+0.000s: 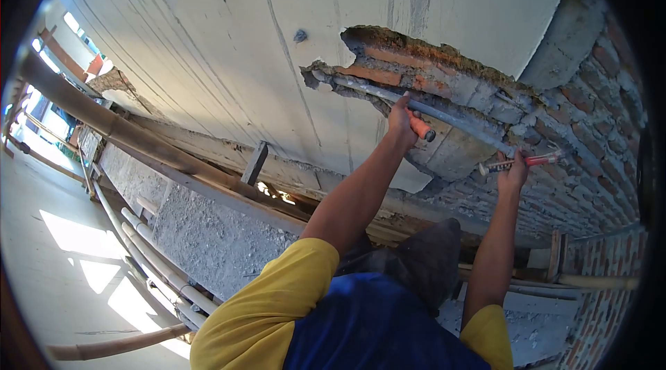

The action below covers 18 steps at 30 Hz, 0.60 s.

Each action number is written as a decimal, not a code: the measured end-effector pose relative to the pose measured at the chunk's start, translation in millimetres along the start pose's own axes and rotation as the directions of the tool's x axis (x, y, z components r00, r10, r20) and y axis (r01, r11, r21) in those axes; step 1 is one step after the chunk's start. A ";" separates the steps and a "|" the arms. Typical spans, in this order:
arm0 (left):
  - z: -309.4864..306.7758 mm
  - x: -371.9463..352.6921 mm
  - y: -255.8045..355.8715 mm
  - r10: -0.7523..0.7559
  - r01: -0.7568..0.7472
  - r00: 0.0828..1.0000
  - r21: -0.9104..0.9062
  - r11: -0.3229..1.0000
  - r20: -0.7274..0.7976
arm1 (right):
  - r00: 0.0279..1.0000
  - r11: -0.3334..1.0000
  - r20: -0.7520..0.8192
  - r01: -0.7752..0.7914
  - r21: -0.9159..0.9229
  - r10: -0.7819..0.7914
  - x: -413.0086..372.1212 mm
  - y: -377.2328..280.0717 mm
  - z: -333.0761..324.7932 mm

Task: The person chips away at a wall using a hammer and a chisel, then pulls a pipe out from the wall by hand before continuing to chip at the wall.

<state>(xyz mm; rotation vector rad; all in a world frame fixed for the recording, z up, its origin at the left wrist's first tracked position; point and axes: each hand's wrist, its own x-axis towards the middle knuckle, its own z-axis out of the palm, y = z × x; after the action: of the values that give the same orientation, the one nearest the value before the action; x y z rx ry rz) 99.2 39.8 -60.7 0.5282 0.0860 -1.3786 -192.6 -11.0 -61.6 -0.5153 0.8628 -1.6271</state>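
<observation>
A long grey pipe (451, 119) lies slantwise along a broken-out strip of the plastered wall, with bare brick (416, 80) around it. My left hand (400, 120) is closed around an orange handle (419, 125) with a dark end, its fingers right at the pipe; the rest of that tool is hidden. Near the pipe's lower right end my right hand (512, 173) is closed on a red-handled tool (543, 159) with a metallic end. A pale round end (485, 169) sticks out on the other side of this hand. I cannot tell the tool's kind.
Rough brickwork (583, 120) covers the right side. Below lie a dusty scaffold platform (201, 221) and a thick bamboo pole (132, 137). A short wooden post (255, 163) stands by the wall. Several poles (163, 266) run beside the platform, above a sunlit floor (55, 266).
</observation>
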 end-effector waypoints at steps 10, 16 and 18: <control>-20.2 -36.5 5.8 0.062 -0.085 0.980 0.113 0.990 0.189 | 0.985 0.999 -0.165 0.044 -0.030 -0.049 -76.4 1.1 -23.4; -19.7 -38.9 6.2 0.053 -0.076 0.987 0.149 0.986 0.153 | 0.995 0.999 -0.093 -0.036 -0.027 0.034 -85.6 -14.1 -15.0; -19.6 -39.5 7.0 0.052 -0.082 0.985 0.181 0.980 0.163 | 0.998 0.999 -0.037 -0.052 0.006 0.052 -80.3 -14.3 -25.8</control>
<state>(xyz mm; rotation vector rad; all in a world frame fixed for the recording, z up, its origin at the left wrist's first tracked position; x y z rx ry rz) 102.4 84.3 -61.7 0.5712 -0.1903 -1.3648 -201.5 74.0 -57.4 -0.4568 0.8922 -1.5951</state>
